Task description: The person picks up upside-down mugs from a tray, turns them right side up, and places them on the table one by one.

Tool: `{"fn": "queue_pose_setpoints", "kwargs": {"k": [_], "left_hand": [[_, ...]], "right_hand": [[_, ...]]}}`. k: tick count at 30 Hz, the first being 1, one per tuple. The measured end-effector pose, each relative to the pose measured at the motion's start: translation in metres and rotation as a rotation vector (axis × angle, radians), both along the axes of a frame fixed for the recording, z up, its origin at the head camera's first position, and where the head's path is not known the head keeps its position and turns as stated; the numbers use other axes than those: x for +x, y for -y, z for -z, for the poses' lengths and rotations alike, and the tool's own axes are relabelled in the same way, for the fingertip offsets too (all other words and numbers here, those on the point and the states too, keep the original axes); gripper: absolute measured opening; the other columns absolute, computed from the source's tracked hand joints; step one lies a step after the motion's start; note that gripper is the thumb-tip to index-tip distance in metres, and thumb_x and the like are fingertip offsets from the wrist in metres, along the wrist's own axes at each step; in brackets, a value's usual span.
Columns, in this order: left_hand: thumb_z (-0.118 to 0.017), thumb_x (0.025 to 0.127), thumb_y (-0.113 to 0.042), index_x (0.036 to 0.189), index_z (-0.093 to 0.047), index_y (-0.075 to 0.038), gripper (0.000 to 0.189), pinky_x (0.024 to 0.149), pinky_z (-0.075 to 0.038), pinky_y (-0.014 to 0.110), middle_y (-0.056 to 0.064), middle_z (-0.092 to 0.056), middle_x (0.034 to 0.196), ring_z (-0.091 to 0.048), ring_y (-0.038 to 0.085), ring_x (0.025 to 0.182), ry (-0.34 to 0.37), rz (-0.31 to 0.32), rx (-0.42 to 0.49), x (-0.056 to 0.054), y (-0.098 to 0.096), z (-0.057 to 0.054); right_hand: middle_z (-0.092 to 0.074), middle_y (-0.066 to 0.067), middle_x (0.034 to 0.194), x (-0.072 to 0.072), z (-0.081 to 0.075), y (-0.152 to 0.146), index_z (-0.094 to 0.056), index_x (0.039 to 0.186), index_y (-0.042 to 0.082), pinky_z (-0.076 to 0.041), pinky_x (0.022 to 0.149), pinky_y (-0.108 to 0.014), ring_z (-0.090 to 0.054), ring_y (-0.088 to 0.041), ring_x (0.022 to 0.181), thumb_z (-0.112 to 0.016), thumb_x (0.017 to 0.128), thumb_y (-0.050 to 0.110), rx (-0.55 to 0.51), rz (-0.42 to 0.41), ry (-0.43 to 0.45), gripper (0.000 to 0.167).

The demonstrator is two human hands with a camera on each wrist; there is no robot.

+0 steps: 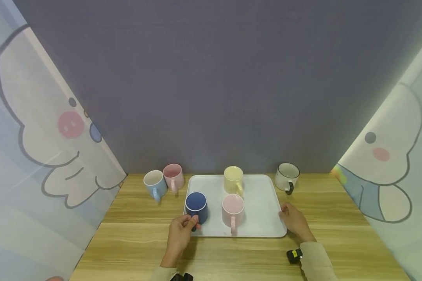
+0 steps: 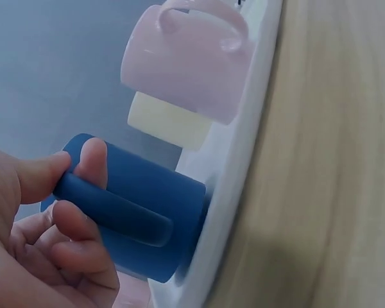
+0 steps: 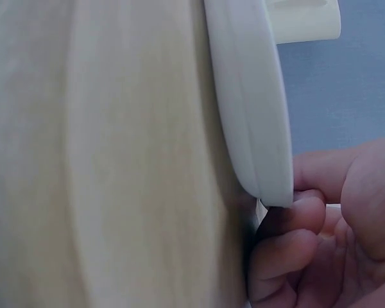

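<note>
My left hand (image 1: 180, 233) pinches the handle (image 2: 119, 215) of a dark blue mug (image 1: 197, 207) between thumb and fingers. The mug is upright at the left front of a white tray (image 1: 261, 212); whether its base fully touches the tray is hard to tell. At the tray's right edge, my right hand (image 1: 295, 221) grips the rim, thumb above and fingers curled beneath, as the right wrist view shows. A pink mug (image 1: 233, 210) stands on the tray near the front middle, handle toward me. Behind it is a pale yellow mug (image 1: 233, 179).
Left of the tray, a light blue mug (image 1: 155, 184) and a darker pink mug (image 1: 174, 176) stand close together on the wooden table (image 1: 133, 234). A white mug with a black handle (image 1: 287, 175) is beyond the tray's right side. A grey wall (image 1: 211, 97) rises behind.
</note>
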State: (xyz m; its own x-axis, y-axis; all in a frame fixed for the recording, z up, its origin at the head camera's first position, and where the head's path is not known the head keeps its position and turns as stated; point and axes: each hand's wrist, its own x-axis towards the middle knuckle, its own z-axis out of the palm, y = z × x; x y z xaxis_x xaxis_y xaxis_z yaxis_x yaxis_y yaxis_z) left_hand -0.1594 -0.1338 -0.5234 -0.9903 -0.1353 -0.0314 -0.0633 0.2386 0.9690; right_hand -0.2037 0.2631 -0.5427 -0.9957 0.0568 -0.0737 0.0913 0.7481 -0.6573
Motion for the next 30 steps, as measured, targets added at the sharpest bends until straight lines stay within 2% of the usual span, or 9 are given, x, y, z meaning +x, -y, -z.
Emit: {"fn": "queue_pose_setpoints", "kwargs": {"k": [3,8,17,24,30], "left_hand": [[-0.070,0.097,-0.027,0.080,-0.071,0.000,0.032,0.053,-0.027,0.022,0.014,-0.075,0.074,-0.034,0.003,0.053,-0.019,-0.019,0.002,-0.006,-0.001,-0.006],[-0.071,0.097,-0.026,0.080,-0.070,-0.001,0.030,0.060,-0.032,0.023,0.013,-0.075,0.074,-0.044,0.006,0.061,-0.064,-0.036,-0.006,-0.019,-0.002,-0.022],[-0.070,0.098,-0.024,0.082,-0.071,-0.001,0.028,0.062,-0.034,0.025,0.009,-0.075,0.072,-0.051,0.009,0.065,-0.146,-0.041,-0.032,-0.047,-0.004,-0.054],[-0.069,0.098,-0.025,0.081,-0.072,-0.005,0.026,0.062,-0.034,0.027,0.006,-0.075,0.072,-0.049,0.012,0.066,-0.188,-0.031,-0.060,-0.057,-0.008,-0.073],[-0.068,0.099,-0.022,0.085,-0.071,-0.002,0.026,0.065,-0.037,0.027,0.009,-0.075,0.073,-0.056,0.012,0.070,-0.187,-0.017,-0.013,-0.060,-0.013,-0.079]], "right_hand": [[-0.063,-0.016,0.093,0.000,0.001,-0.001,-0.056,0.113,-0.006,-0.046,0.069,-0.037,-0.059,-0.027,0.083,-0.055,0.099,0.012,-0.006,0.000,-0.003,0.024],[-0.064,-0.017,0.096,0.001,0.000,-0.001,-0.057,0.114,-0.006,-0.048,0.073,-0.040,-0.061,-0.029,0.086,-0.055,0.098,0.013,-0.007,0.007,-0.005,0.025],[-0.065,-0.016,0.097,0.000,0.002,-0.002,-0.057,0.115,-0.006,-0.049,0.074,-0.041,-0.061,-0.028,0.086,-0.055,0.097,0.014,-0.001,0.004,0.001,0.026],[-0.066,-0.018,0.099,-0.002,0.003,-0.002,-0.057,0.116,-0.007,-0.051,0.077,-0.045,-0.062,-0.029,0.089,-0.054,0.098,0.014,-0.011,0.007,0.010,0.028],[-0.064,-0.016,0.096,-0.002,0.004,-0.002,-0.057,0.115,-0.006,-0.049,0.074,-0.042,-0.060,-0.027,0.086,-0.055,0.098,0.014,-0.003,0.009,0.010,0.026]]}}
